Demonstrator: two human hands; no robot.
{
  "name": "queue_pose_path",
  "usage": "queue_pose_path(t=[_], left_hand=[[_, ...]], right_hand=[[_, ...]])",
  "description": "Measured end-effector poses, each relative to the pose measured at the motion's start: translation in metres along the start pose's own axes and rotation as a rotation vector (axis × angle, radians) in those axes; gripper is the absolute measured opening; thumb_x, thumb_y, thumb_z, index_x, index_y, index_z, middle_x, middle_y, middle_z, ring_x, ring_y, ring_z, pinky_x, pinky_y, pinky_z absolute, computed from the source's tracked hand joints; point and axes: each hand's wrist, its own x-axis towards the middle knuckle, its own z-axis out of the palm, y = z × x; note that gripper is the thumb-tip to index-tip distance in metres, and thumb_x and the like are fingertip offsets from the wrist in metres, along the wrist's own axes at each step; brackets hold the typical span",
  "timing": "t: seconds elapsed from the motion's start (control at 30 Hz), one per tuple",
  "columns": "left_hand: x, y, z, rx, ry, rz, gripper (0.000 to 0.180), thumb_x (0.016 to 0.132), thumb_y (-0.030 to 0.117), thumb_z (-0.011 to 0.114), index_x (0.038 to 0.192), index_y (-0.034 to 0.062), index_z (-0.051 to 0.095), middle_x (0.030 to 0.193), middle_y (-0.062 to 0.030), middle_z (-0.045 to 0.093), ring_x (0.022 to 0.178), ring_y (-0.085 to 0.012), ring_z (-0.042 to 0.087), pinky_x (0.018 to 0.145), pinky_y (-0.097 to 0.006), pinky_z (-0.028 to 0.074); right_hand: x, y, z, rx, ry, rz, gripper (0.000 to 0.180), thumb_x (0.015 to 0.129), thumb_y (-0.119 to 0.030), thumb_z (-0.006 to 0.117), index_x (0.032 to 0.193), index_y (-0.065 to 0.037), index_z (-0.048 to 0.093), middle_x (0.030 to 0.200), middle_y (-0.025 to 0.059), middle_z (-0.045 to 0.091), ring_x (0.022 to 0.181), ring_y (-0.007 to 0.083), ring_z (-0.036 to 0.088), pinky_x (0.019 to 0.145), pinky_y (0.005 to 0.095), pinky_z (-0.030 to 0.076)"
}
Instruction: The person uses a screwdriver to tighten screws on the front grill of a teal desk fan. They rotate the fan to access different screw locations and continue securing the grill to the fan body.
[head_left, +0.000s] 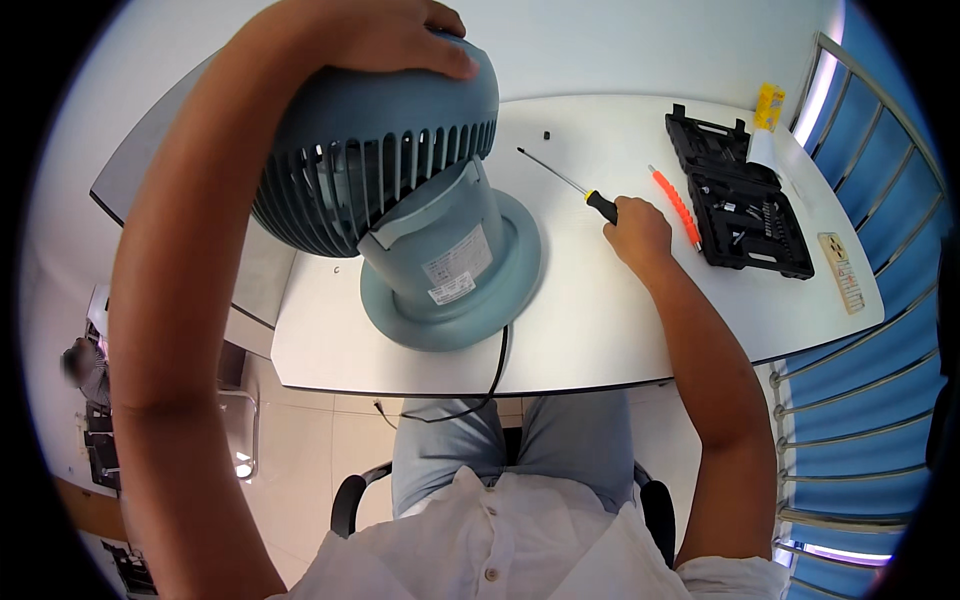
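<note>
Grey-blue desk fan (400, 190), standing on its round base (455, 300) at about 9 o'clock from the middle of the white bench (600, 330), head tipped forward so the slatted rear grille faces the camera. Left hand (400, 35) spread flat over the top of the fan head at 12 o'clock, fingers wide and curved to the housing, thumb lying along the upper right edge; forearm running down the left side of the view. Paper label stuck on the fan's neck, just above the base. Black power cord (497, 370) trailing from under the base at 6 o'clock, over the near bench edge and down toward the lap.

Right hand (638, 232) resting on the bench at 3 o'clock of the fan, well apart from it, fingers curled shut around the black and yellow handle of a long thin screwdriver (570, 182); shaft pointing toward 10 o'clock, tip lying on the bench surface. Second screwdriver with an orange handle (678, 208) lying just beside the right hand at 2 o'clock, loose. Open black tool case (738, 195) beyond it at 3 o'clock, bits and sockets in its trays. Small dark part (547, 134), too small to tell what, alone on the bench at 12 o'clock of the screwdriver tip. Blue railing (860, 420) along the far right.
</note>
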Motion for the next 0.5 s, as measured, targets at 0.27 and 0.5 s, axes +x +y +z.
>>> queue_pose_path(t=[0.27,0.5], left_hand=[[0.044,0.018,-0.011,0.122,-0.311,0.093,0.068,0.089,0.058,0.054,0.138,0.0103,0.058,0.138,-0.0183,0.057,0.124,-0.0379,0.055,0.105,-0.049,0.041],[0.097,0.029,0.005,0.163,-0.444,-0.152,0.073,0.083,0.066,0.062,0.125,0.0057,0.068,0.134,-0.0200,0.060,0.124,-0.0399,0.055,0.101,-0.052,0.043]], right_hand=[[-0.002,0.000,0.003,-0.021,0.024,-0.039,0.008,0.084,-0.006,0.061,0.089,-0.004,0.068,0.089,0.0122,0.068,0.085,0.0307,0.067,0.073,0.0426,0.055],[-0.002,0.003,0.004,-0.008,0.044,-0.038,0.014,0.082,-0.012,0.070,0.091,-0.003,0.065,0.089,0.0120,0.067,0.086,0.0312,0.067,0.074,0.0434,0.054]])
